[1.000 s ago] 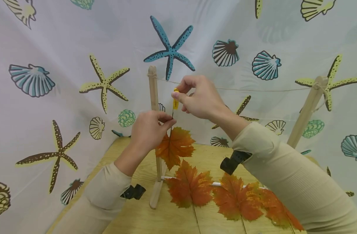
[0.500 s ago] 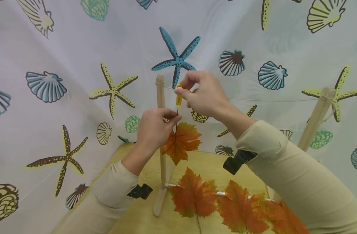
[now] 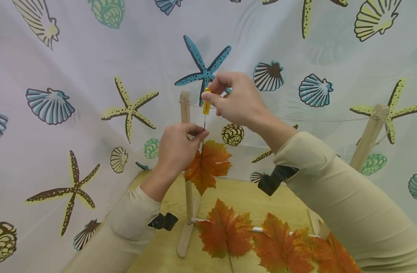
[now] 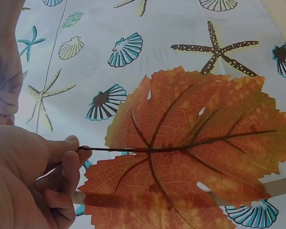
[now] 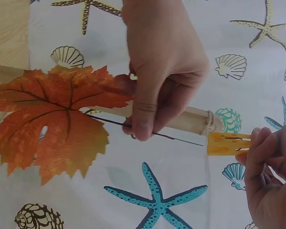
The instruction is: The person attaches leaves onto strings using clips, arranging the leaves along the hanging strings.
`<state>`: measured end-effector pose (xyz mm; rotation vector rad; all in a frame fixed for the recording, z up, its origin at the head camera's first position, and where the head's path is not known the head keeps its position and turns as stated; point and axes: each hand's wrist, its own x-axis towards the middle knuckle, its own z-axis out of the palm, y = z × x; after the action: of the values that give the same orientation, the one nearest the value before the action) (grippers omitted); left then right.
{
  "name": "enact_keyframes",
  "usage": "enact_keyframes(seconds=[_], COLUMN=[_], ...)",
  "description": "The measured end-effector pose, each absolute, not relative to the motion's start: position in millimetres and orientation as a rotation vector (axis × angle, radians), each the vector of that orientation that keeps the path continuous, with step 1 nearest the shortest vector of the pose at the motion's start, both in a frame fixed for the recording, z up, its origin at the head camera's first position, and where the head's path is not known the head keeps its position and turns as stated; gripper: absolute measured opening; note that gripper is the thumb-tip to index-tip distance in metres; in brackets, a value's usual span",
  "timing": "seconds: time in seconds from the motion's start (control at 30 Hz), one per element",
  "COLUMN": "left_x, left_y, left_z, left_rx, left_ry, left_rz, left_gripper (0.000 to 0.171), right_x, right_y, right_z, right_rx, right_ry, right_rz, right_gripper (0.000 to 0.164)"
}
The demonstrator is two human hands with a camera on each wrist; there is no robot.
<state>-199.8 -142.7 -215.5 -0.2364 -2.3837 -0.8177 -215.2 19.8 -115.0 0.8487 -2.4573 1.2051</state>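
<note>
1. Leaf (image 3: 208,167), orange-red with jagged edges and dark branching veins, hangs in front of the left post (image 3: 185,113), over the far part of the table (image 3: 249,193).
2. The left hand (image 3: 177,146) pinches its thin, dark, wiry stem (image 4: 109,149) narrowly between thumb and fingertips.
3. The right hand (image 3: 240,100), to the right and higher, grips a yellow clip (image 3: 206,107) by one end; the clip is flat-sided, slotted and squared off.
4. In the right wrist view, the stem's tip stops just beside the clip's free end, with a slight gap.
5. Thin, rough string (image 3: 317,120) runs from the left post to the right post (image 3: 369,142), knotted round both; the posts are pale wood with rounded tops.
6. Three similar leaves (image 3: 225,231) lie in a row on the near side of the wood-grained table, a smooth white rod (image 3: 257,229) showing between them.
7. Whitish cloth (image 3: 92,57), softly creased and printed with starfish and ribbed shells, hangs at the far side and left.
</note>
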Motion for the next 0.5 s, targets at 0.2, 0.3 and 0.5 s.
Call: enact_keyframes(seconds=[0.2, 0.3, 0.5], left_x=[-200, -201, -200], left_y=[-140, -138, -138], left_z=[-212, -210, -211], left_rx=[-0.247, -0.245, -0.228], left_ry=[-2.385, -2.382, -2.386], left_rz=[-0.81, -0.817, -0.84], left_gripper=[0.021, 0.021, 0.021], right_x=[-220, -223, -227], right_y=[24, 24, 19], right_z=[-108, -106, -111], right_rx=[0.823, 0.826, 0.829], right_ry=[-2.438, -2.469, -2.555], right_rz=[1.304, 1.301, 1.245], right_gripper=[0.013, 0.013, 0.013])
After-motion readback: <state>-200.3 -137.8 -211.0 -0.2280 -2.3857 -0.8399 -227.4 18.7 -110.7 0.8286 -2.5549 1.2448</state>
